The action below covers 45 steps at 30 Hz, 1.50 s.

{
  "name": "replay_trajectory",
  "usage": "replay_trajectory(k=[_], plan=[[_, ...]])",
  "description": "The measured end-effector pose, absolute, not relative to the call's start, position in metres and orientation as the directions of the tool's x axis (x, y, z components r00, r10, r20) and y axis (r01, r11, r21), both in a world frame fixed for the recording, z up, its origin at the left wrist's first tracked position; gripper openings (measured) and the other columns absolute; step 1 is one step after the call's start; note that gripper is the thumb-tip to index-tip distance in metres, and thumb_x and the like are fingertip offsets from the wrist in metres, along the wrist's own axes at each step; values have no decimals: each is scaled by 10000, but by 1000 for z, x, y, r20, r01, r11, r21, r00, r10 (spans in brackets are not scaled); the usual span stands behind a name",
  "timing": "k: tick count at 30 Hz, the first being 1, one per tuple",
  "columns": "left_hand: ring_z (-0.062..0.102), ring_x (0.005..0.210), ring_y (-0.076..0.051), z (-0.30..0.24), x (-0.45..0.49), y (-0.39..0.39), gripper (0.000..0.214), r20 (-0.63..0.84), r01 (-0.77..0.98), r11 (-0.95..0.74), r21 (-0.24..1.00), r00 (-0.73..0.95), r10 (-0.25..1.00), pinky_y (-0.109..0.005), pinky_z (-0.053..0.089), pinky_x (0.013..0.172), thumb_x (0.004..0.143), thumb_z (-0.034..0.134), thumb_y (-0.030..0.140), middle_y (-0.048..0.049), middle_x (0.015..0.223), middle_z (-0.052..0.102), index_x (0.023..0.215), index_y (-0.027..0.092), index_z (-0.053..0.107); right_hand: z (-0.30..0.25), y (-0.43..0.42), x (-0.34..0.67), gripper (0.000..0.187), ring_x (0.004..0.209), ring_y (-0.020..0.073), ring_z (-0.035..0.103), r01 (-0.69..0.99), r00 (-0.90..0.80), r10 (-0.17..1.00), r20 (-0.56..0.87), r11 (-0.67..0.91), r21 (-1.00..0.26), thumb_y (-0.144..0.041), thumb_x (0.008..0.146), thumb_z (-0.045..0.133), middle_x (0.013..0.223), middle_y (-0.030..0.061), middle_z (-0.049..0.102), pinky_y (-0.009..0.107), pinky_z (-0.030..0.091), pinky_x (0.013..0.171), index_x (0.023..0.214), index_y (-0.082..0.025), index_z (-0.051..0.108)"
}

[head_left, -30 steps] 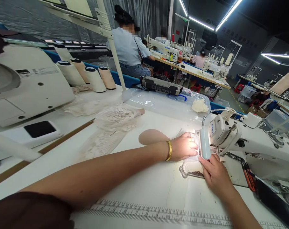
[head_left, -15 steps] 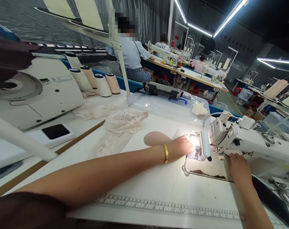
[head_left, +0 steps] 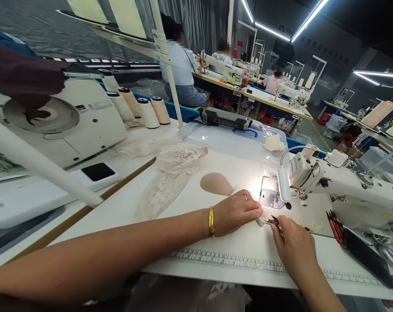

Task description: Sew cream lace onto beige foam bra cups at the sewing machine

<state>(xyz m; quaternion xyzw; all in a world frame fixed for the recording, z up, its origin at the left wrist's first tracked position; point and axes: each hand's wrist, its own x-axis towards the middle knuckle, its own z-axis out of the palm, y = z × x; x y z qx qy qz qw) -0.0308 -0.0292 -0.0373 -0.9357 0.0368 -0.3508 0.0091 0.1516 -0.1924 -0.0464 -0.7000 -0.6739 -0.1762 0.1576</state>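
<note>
My left hand [head_left: 237, 212], with a gold bangle and a ring, lies on the white table just in front of the sewing machine's [head_left: 333, 184] lit needle plate [head_left: 269, 193]. Its fingers are pressed together on a small pale fabric piece [head_left: 260, 221]. My right hand [head_left: 292, 245] faces it from the right, closed on small dark thread snips [head_left: 275, 220] whose tips touch that piece. A beige bra cup [head_left: 216, 184] lies just beyond my left hand. Pale lace fabric [head_left: 170, 182] lies further left.
A gooseneck lamp [head_left: 283, 186] hangs over the needle. A clear plastic box [head_left: 232, 141] and a black device [head_left: 225, 119] stand behind. Thread cones [head_left: 147, 112], a second white machine [head_left: 69, 123] and a phone-like device [head_left: 99, 172] sit left. A printed ruler [head_left: 232, 262] lines the table's front edge. Other people sew at far tables.
My left hand drew back from the needle toward the table's front edge. My right hand left the machine bed and came in beside it with the snips. My view shifted right.
</note>
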Motion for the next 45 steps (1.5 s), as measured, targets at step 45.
replay_trajectory(k=[45], plan=[[674,1002,-288,-26,-50,-106,570,-359,-320,740,591,717,597,-336,530,830,759,766,621,-127,1020,741,1028,121,722,-85,-209,101,409,1087,246,664,162,550,813,194,123,-979,-429,843,772,1186,83,707,341,560,897,1199,-239,702]])
